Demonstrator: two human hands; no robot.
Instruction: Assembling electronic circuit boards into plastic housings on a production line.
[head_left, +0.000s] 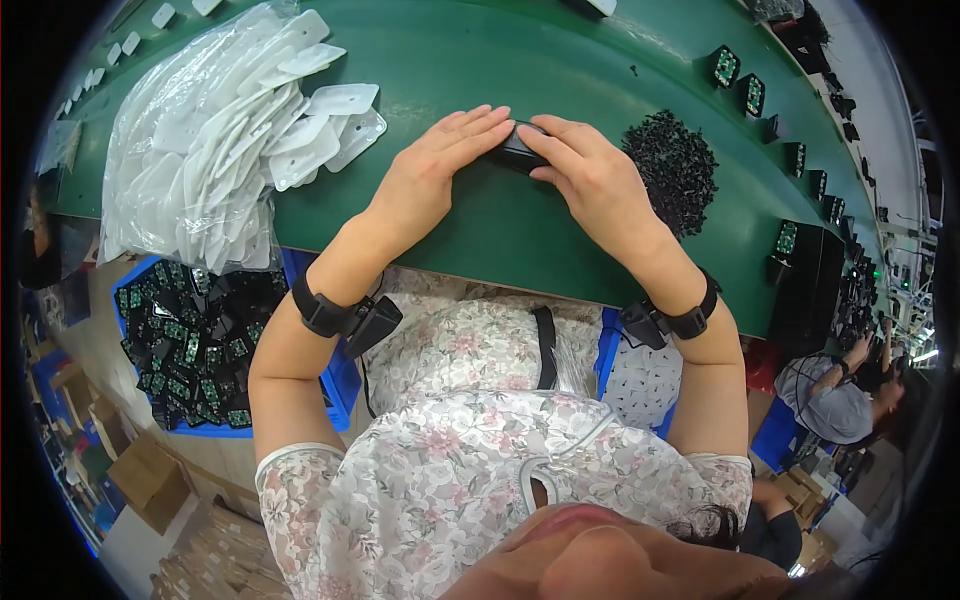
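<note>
A small black plastic housing rests low over the green tabletop in front of me, held between both hands. My left hand reaches it from the left, its long fingers stretched together with the tips against its far left edge. From the other side, my right hand grips it, thumb at the near edge and fingers over the top. The hands cover part of the housing. Right of my right hand lies a heap of small black parts. Left of my left hand, white plates spill out of a clear bag.
Black housings with green circuit boards stand in a row along the right side of the green bench. A blue crate full of similar pieces is below left. Another blue bin sits by my lap. A co-worker is at right.
</note>
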